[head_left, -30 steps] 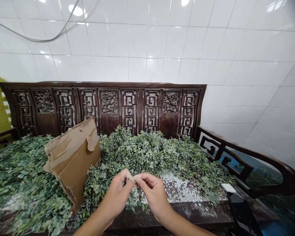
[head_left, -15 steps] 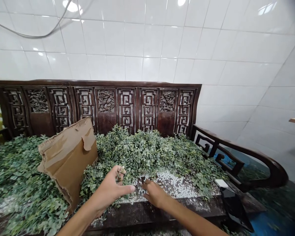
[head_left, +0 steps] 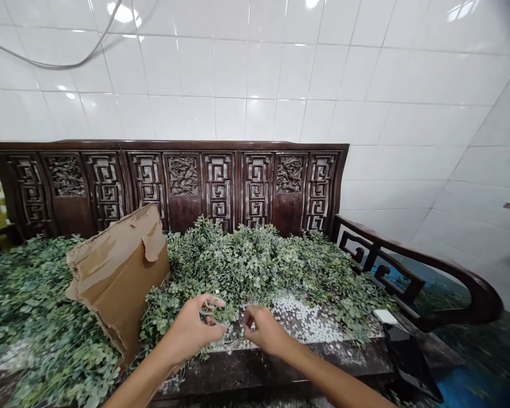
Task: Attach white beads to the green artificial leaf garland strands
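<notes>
My left hand (head_left: 195, 326) is over the front of the bench seat, its fingers curled around a thin green leafy sprig (head_left: 210, 307). A small white bead-like tip shows at those fingers. To its right, my right hand (head_left: 266, 331) has its thumb and fingers pinched together; whatever they hold is too small to make out. A gap separates the two hands. Behind them spreads a heap of artificial-looking green foliage (head_left: 255, 260). Many small white pieces (head_left: 306, 317) lie scattered on the dark wood beside my right hand.
A torn cardboard piece (head_left: 123, 277) stands upright on the left, with more foliage (head_left: 29, 294) beyond it. The carved wooden backrest (head_left: 182, 209) runs along the tiled wall. At right are the armrest (head_left: 442, 263), a white block (head_left: 385, 316) and a black glossy object (head_left: 412, 362).
My left thumb has come closer to its curled fingers. My right hand has lifted slightly and turned, so its pinched fingertips show more. The foliage and cardboard look the same.
</notes>
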The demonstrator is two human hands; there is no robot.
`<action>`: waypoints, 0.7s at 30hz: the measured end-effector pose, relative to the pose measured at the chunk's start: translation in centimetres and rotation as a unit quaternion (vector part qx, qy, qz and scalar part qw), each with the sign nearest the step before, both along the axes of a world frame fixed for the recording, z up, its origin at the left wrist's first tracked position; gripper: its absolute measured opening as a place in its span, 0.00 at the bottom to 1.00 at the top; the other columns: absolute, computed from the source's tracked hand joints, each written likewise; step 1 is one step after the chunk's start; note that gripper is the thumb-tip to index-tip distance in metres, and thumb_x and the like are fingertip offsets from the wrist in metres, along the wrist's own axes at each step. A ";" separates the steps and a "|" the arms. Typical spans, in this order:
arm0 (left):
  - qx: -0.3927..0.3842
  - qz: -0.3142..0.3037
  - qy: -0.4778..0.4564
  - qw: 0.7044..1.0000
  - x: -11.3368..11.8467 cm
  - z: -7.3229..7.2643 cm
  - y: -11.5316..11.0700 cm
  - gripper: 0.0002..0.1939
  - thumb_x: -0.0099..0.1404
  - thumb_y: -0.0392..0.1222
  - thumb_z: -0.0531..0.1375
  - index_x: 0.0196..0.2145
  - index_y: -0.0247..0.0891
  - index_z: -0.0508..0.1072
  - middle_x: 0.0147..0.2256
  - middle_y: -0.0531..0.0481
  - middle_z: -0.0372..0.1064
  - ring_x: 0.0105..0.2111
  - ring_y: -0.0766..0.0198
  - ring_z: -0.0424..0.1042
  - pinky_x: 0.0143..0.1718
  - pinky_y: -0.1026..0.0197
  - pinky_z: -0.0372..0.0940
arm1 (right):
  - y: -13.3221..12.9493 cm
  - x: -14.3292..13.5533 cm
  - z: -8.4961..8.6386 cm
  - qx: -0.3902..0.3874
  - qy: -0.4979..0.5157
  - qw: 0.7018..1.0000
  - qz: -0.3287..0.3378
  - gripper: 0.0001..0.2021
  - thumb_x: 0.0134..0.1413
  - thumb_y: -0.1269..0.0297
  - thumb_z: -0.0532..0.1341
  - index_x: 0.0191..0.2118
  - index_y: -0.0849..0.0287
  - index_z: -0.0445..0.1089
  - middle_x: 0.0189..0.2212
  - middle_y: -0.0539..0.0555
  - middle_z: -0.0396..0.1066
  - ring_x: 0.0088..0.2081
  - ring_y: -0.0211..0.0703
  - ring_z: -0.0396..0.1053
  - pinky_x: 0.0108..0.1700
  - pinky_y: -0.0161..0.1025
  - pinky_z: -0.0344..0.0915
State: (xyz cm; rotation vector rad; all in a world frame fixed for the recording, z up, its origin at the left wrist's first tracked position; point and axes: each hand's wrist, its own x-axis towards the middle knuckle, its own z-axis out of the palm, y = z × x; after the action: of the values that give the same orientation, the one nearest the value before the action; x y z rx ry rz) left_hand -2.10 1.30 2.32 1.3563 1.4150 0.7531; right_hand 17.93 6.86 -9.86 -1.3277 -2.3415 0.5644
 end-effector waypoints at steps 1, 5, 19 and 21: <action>-0.001 0.005 0.001 1.000 0.0 0.1 0.0 0.23 0.45 0.39 0.65 0.41 0.38 0.71 0.26 0.57 0.59 0.25 0.68 0.59 0.28 0.66 0.56 | -0.2 -0.3 0.8 -0.001 0.034 0.999 -0.009 0.04 0.51 0.74 0.57 0.32 0.61 0.69 0.30 0.54 0.74 0.32 0.41 0.71 0.33 0.34 0.65; 0.042 0.031 -0.023 0.998 0.4 -0.3 0.1 0.24 0.43 0.37 0.64 0.41 0.36 0.73 0.38 0.48 0.69 0.26 0.68 0.60 0.31 0.64 0.60 | -1.2 -1.7 4.2 -0.089 0.334 0.938 -0.005 0.08 0.55 0.60 0.61 0.30 0.59 0.65 0.26 0.51 0.73 0.28 0.40 0.71 0.32 0.36 0.68; 0.101 0.003 -0.081 0.992 1.6 -1.8 0.1 0.14 0.48 0.40 0.66 0.34 0.34 0.77 0.29 0.51 0.73 0.29 0.64 0.67 0.34 0.63 0.62 | -3.6 -3.1 8.8 -0.219 0.567 0.794 0.013 0.15 0.44 0.56 0.71 0.29 0.61 0.70 0.24 0.50 0.73 0.28 0.39 0.71 0.34 0.38 0.68; 0.105 -0.005 -0.075 0.992 1.5 -1.4 0.0 0.11 0.50 0.43 0.65 0.31 0.35 0.78 0.30 0.49 0.76 0.33 0.59 0.70 0.38 0.60 0.63 | -3.6 -3.1 9.0 -0.223 0.570 0.790 0.024 0.14 0.44 0.57 0.71 0.30 0.61 0.70 0.24 0.50 0.73 0.28 0.39 0.71 0.34 0.37 0.67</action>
State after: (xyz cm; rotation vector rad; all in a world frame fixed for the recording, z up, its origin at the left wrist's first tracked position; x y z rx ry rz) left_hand -0.58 1.26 0.94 1.4332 1.2375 0.9987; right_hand 14.87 3.29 -0.87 -0.6781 -1.2364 1.4872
